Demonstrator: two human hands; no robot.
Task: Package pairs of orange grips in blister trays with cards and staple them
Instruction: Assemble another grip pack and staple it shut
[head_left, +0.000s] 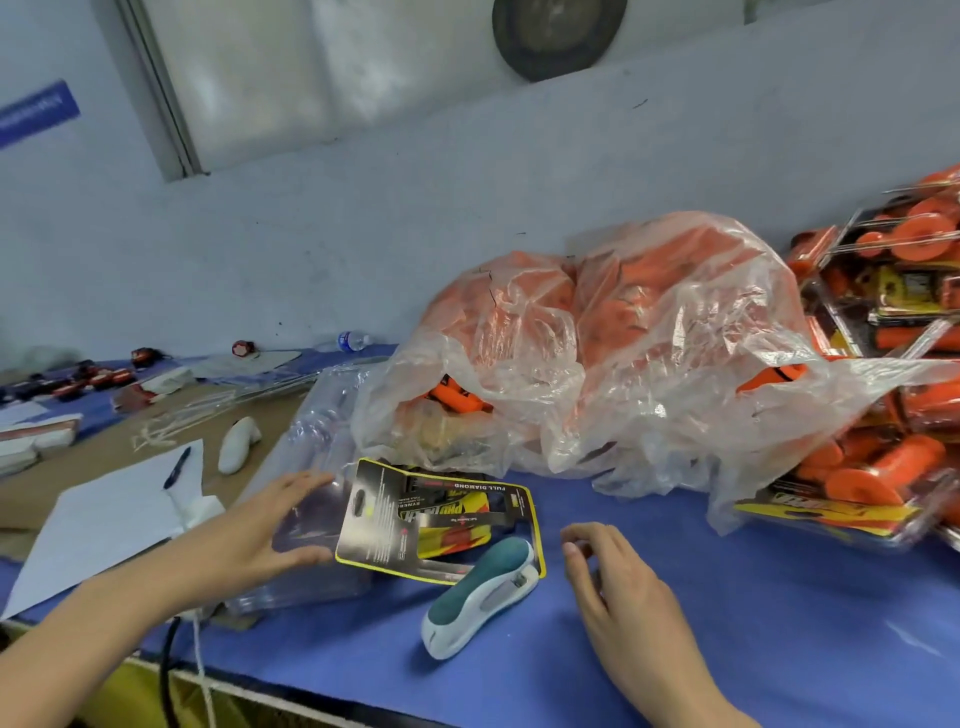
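The left hand is open, fingers spread flat over the near end of a stack of clear blister trays; whether it presses on the top tray or hangs just above it cannot be told. The right hand holds nothing, its fingers loosely curled just above the blue worktop. Between the two hands lies a black and yellow card, printed face up, with a teal and white stapler resting across its near corner. Behind the card sits a crumpled clear bag full of orange grips, its mouth sagging toward the card. Well to the right, filled packs are heaped together. This looks like the start of a fresh pack: nothing is loaded yet, and the left hand seems set to take a tray. The next move calls for peeling a single tray off the nested stack, which may cling together, then drawing two grips from the bag and seating them before the card goes on.
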